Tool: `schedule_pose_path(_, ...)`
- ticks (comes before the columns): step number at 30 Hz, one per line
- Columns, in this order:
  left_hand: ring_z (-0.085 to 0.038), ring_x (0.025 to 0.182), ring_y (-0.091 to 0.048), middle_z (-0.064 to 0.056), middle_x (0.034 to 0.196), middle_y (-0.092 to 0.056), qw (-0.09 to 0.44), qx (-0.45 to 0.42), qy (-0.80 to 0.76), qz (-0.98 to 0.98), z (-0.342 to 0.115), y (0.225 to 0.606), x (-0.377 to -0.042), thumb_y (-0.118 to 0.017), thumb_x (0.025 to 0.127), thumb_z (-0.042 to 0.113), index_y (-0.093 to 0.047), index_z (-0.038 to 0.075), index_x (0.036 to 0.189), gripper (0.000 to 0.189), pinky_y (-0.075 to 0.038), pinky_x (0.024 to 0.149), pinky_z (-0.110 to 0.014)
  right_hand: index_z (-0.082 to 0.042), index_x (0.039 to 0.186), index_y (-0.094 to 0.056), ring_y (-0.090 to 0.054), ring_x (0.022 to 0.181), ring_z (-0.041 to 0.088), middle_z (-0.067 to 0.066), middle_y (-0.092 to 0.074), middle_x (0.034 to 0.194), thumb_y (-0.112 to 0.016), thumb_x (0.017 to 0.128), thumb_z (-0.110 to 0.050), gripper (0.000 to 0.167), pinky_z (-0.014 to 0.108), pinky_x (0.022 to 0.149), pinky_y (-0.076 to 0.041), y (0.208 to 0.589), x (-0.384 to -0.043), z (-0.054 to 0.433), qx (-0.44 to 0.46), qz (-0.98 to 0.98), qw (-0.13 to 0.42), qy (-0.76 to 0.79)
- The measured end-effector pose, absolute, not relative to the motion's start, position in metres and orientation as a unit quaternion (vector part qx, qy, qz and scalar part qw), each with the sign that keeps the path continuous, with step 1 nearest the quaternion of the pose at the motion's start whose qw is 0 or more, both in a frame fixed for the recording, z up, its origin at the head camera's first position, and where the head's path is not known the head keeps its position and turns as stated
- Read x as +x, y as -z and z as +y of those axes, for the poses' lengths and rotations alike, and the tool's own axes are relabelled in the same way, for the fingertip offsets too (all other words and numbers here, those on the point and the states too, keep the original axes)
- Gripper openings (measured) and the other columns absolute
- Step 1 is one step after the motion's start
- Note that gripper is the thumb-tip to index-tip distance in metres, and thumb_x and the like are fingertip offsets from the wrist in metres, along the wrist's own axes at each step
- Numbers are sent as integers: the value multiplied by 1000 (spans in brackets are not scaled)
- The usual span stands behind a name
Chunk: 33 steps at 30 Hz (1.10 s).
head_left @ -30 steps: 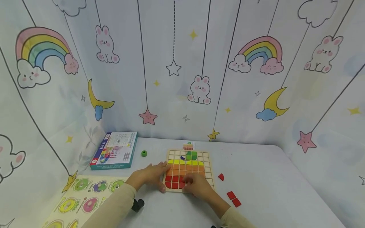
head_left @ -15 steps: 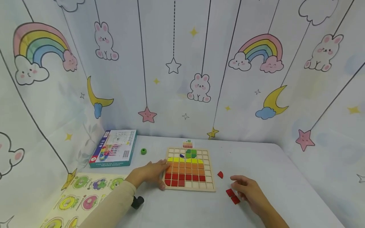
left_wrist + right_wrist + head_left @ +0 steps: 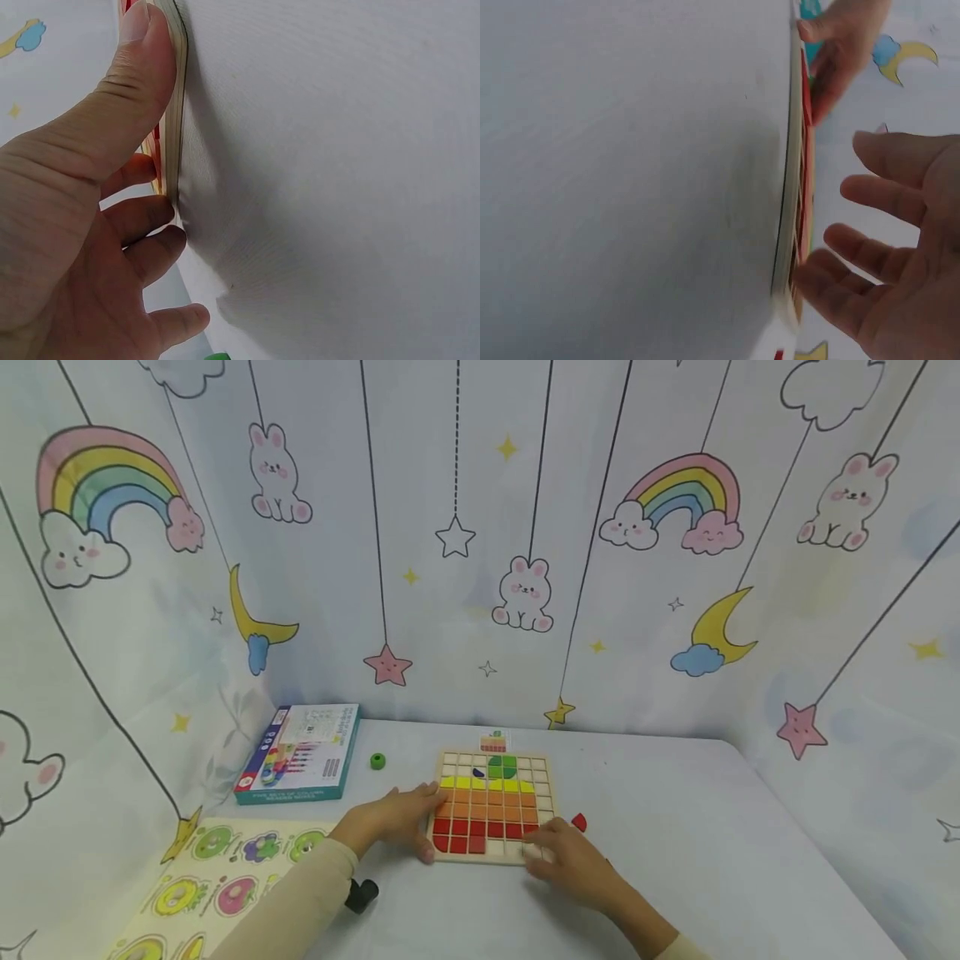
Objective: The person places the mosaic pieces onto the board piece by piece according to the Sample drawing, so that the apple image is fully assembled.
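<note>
In the head view a square wooden grid board (image 3: 543, 855) holds red, orange, yellow and green tiles, plus a small blue piece. My left hand (image 3: 397, 820) holds its left edge. In the left wrist view that hand's thumb (image 3: 150, 67) presses the board's rim. My right hand (image 3: 573, 867) is at the board's near right corner, over the bottom row. Its fingers (image 3: 881, 199) are bent in the right wrist view; whether they pinch a tile is hidden. Right of the board lies a red quarter-round tile (image 3: 579, 822). The right arm covers the spot of two red square tiles.
A small picture card (image 3: 493, 742) is behind the board. A green bead (image 3: 378, 761) and a boxed toy set (image 3: 300, 752) stand at back left. A fruit-picture board (image 3: 240, 868) lies at left, partly under the left sleeve. Printed cloth hangs behind the table.
My right hand left the board, reached the two red square tiles on the right, then came back to the board's near right corner. The left hand has stayed on the board.
</note>
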State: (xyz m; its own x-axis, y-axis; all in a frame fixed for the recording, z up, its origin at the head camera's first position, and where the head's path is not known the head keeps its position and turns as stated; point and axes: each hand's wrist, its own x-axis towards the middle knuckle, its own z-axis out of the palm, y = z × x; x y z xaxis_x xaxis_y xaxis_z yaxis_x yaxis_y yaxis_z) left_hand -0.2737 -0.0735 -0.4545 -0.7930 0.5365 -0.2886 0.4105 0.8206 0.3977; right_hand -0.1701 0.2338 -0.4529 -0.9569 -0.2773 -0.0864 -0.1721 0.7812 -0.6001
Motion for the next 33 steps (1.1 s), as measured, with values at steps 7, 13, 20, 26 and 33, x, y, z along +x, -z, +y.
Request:
schedule_pose_path(7, -27, 155, -24, -5, 166, -33, 202, 249, -164, 933, -72, 452, -271, -91, 71, 45, -40, 22, 158, 103, -17, 124, -61, -34, 149, -53, -22, 150, 51, 14, -35, 162, -71, 85, -64, 73, 66, 114, -34, 464, -174, 185, -210, 967, 87, 111)
schedule_pose_path(13, -26, 155, -25, -3, 166, -33, 202, 241, -158, 936, -71, 451, -272, -91, 71, 46, -41, 24, 158, 102, -18, 123, -61, -32, 147, -55, -18, 152, 50, 14, -35, 162, -69, 87, -63, 69, 66, 117, -28, 462, -173, 181, -213, 971, 75, 84)
schedule_pose_path(20, -27, 155, -26, -4, 166, -34, 200, 241, -159, 936, -74, 455, -274, -91, 71, 45, -41, 22, 157, 103, -18, 123, -61, -29, 142, -60, -22, 150, 51, 15, -39, 160, -71, 88, -59, 63, 68, 114, -32, 461, -172, 181, -228, 966, 66, 100)
schedule_pose_path(26, -27, 155, -25, -6, 166, -33, 201, 248, -161, 934, -73, 456, -272, -91, 71, 45, -39, 21, 158, 104, -17, 124, -60, -21, 137, -65, -39, 142, 41, 10, -50, 149, -76, 89, -44, 54, 65, 110, -41, 456, -169, 196, -162, 961, 60, 214)
schedule_pose_path(33, -27, 155, -24, -4, 167, -32, 202, 243, -159, 935, -73, 453, -273, -91, 71, 45, -39, 22, 158, 103, -17, 124, -61, -11, 140, -59, -61, 119, 29, 11, -59, 140, -76, 92, -23, 52, 45, 93, -57, 443, -154, 271, 34, 847, 50, 528)
